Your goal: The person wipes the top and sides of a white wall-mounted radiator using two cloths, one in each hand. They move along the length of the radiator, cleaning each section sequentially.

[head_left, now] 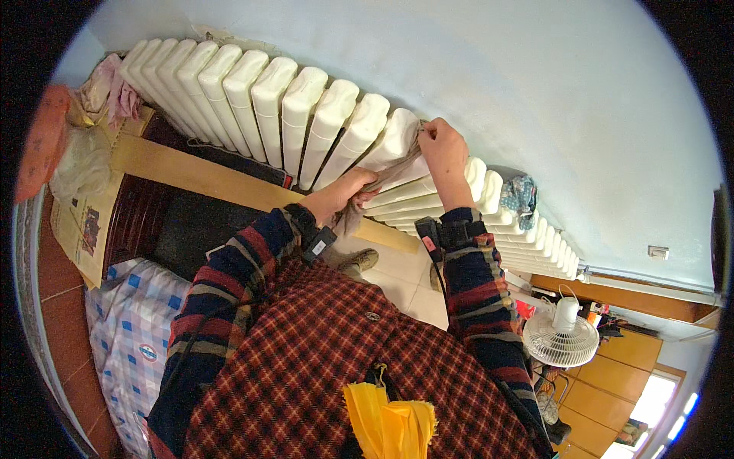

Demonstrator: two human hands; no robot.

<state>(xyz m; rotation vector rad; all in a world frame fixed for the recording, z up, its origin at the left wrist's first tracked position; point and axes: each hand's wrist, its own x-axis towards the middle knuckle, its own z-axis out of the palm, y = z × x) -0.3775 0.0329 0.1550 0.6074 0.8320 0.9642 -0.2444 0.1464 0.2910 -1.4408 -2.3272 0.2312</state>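
A long white radiator (306, 99) with many rounded columns runs along the wall. A greyish-brown cloth (397, 165) is stretched between my two hands, passing between two of the columns. My left hand (342, 193) grips its lower part in front of the radiator, and a loose end hangs below the fingers. At the top of the columns, by the wall, my right hand (443, 149) pinches the cloth's other end. A blue patterned cloth (520, 197) lies on the radiator to the right of my right hand.
A wooden board (191, 172) lies before the radiator at left, over dark boxes. A blue-checked bag (134, 321) stands nearer. Pink cloth (122, 99) and a clear plastic bag (82, 161) sit at the far left. A white fan (562, 336) stands at right.
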